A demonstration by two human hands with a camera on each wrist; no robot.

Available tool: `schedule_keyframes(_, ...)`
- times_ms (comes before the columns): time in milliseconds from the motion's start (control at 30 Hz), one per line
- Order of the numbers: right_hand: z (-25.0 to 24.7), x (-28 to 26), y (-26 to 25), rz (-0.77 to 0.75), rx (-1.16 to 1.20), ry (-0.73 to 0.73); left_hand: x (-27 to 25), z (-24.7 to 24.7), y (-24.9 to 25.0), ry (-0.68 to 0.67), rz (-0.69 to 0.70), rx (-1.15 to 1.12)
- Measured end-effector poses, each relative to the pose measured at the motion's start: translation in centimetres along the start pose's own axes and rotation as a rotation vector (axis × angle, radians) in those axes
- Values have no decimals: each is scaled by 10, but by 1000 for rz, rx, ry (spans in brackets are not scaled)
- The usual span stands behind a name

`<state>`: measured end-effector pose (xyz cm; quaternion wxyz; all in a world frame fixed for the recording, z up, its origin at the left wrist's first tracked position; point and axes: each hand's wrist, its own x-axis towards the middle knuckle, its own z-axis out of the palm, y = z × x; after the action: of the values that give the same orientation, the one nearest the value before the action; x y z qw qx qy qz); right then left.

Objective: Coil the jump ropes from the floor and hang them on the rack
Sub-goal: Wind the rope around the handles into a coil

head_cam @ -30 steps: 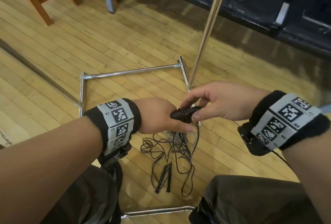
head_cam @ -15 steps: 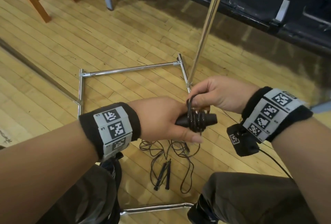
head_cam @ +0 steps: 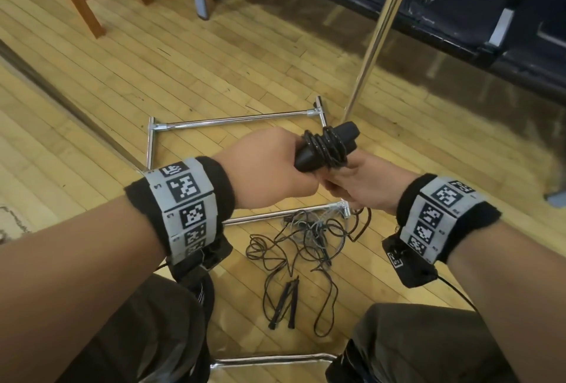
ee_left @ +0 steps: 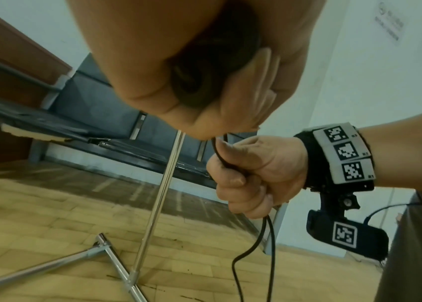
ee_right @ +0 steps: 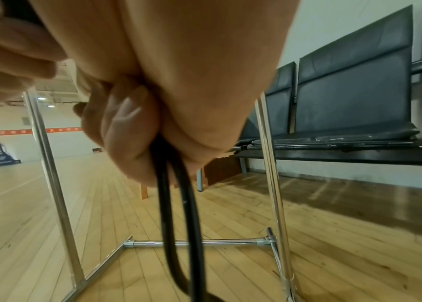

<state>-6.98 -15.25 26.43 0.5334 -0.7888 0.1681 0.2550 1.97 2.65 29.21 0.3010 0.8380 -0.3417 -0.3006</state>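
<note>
1. Gripping a pair of black jump-rope handles (head_cam: 324,146), the left hand (head_cam: 269,168) now holds them higher than half a second ago, raised in front of the rack's base, with more cord wound round them.
2. The right hand (head_cam: 364,186) has dropped from above the handles to just below them; its fingers (ee_left: 240,192) are closed in a fist round the black cord (ee_left: 261,235), which hangs in two strands toward the floor.
3. The handles are smooth, matte and tapered to a blunt point; the glossy thin cord wraps them in several tight overlapping turns.
4. A loose tangle of rope (head_cam: 294,238) lies on the floor between the person's knees, with another pair of slim black handles (head_cam: 284,306) lying side by side at its near edge.
5. The rack (head_cam: 235,120) is shiny chrome tubing: a rectangular base on the floor and round upright poles.
6. The wooden floor (head_cam: 92,107) is pale, narrow, varnished planks.
7. Dark padded seats (ee_right: 354,85) with metal frames stand behind the rack.
</note>
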Motion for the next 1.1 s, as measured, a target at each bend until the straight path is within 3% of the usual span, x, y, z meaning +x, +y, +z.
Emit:
schedule_keyframes(200, 8, 5, -5, -12, -494, 39, 2, -10, -5, 55, -167, -92)
schedule_keyframes(300, 20, 3, -14, -15, -682, -14, 7, -16, -8, 105, -242, -73)
schedule_keyframes(467, 27, -12, -36, -123, -1051, -59, 16, -15, -14, 56, -329, 339)
schedule_keyframes(567, 27, -23, -47, -234, -1170, -67, 17, 2, -16, -51, -315, 531)
schedule_keyframes(700, 8, -36, -59, -249, -1059, -70, 8, 30, -15, -291, -186, 639)
schedule_keyframes(767, -5, -39, -59, -235, -962, -66, 3, 34, -12, -341, -94, 622)
schedule_keyframes(1000, -32, -32, -41, -210, -589, -86, -6, 41, 1, -358, 199, 586)
schedule_keyframes(1100, -36, -27, -28, -214, -360, -112, -7, 38, 3, -289, 227, 484)
